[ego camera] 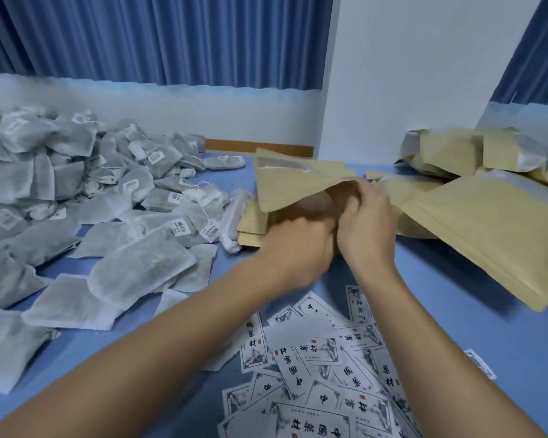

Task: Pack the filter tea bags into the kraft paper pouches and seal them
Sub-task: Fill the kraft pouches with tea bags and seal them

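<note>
Kraft paper pouch: tan, matte, mouth spread open, directly ahead of both hands. Right hand pinches the mouth's edge. Left hand, blurred, sits at the mouth; its grip cannot be determined. Filter tea bags lie heaped to its left.

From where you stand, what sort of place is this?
Likely a small hand-packing workroom: a heap of filter tea bags on a blue surface, kraft paper pouches piled at the right, loose printed labels, and the right hand gripping an open pouch.
</note>
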Available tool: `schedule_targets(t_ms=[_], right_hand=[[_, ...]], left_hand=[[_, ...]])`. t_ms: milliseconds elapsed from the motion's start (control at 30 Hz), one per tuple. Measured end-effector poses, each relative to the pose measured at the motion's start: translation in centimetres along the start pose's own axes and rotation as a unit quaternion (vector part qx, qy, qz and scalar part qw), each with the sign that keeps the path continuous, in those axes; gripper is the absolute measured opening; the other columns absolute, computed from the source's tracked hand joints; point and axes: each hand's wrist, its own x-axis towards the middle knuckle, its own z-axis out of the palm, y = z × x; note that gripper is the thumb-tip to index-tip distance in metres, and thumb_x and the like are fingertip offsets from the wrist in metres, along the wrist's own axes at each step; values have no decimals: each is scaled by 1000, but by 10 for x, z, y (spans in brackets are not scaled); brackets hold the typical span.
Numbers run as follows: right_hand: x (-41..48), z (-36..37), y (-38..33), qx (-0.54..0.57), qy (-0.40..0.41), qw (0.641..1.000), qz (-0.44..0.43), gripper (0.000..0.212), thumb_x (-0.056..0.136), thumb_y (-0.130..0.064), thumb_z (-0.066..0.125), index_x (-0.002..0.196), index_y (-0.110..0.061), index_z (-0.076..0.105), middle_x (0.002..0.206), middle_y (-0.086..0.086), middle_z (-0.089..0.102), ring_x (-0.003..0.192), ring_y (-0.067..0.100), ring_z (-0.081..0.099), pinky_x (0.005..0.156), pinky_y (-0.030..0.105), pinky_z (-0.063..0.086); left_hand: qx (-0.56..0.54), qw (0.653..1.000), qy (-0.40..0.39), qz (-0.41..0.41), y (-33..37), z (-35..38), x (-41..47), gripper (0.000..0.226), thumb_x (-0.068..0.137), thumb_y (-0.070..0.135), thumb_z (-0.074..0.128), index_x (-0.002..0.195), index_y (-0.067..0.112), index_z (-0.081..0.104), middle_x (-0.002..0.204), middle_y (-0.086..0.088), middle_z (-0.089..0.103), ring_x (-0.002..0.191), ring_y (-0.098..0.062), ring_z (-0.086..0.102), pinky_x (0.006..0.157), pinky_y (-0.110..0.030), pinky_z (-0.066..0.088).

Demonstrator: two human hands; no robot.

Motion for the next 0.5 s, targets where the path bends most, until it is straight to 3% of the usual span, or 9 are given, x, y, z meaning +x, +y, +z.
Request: schedule_targets(t_ms=[67,100,167,200,267,300,400,500], right_hand=[[0,-1,2,-3,25,999,26,40,95,-4,38,106,-25,70,86,-5,65,82,18,50,66,13,29],[0,-1,1,-11,30,999,31,40,96,-4,38,109,-25,70,89,-2,68,83,20,50,67,14,28],[-2,-2,-1,-46,24,998,18,44,95,-4,39,116,-29,69,94,3,71,79,21,47,68,18,30],[-3,-2,-3,-70,13,997,7,48,94,-2,39,120,-31,67,92,7,70,79,25,49,70,23,36],[-5,-2,-8,-140,-25,990,-13,58,88,4,39,126,-32,63,83,11,65,78,34,54,71,36,49],[-6,-2,-9,-173,-45,984,-21,63,84,7,39,128,-32,62,77,11,61,75,37,54,68,38,50],[-7,-3,-10,-226,-86,970,-35,67,73,13,40,122,-26,62,65,8,51,66,36,50,57,33,40],[-10,-1,-11,-271,-102,956,-40,64,68,14,40,115,-23,63,60,5,44,64,37,49,54,31,35]], left_hand=[[18,995,70,65,8,7,-34,23,100,33,38,109,21,56,95,-5,67,81,-30,64,64,-30,41],[5,992,71,101,9,10,-46,27,100,33,38,115,19,55,103,-4,65,91,-26,63,77,-32,46],[-12,987,70,144,5,15,-68,36,102,32,44,128,11,56,125,-6,61,115,-24,57,105,-37,41],[-28,983,93,153,2,16,-77,36,101,30,51,128,7,59,131,-9,60,119,-26,56,107,-39,40],[-54,979,122,157,-2,15,-88,33,97,29,60,120,6,67,126,-10,62,111,-28,58,94,-39,48],[-53,982,101,154,-3,12,-91,33,96,34,61,118,10,68,121,-6,62,105,-25,58,87,-38,49],[-17,992,-105,63,0,4,-97,43,87,57,57,115,27,66,118,8,54,109,-17,51,90,-37,47],[-19,981,-194,15,0,1,-100,34,88,48,59,101,17,65,123,9,46,117,-14,44,94,-38,47]])
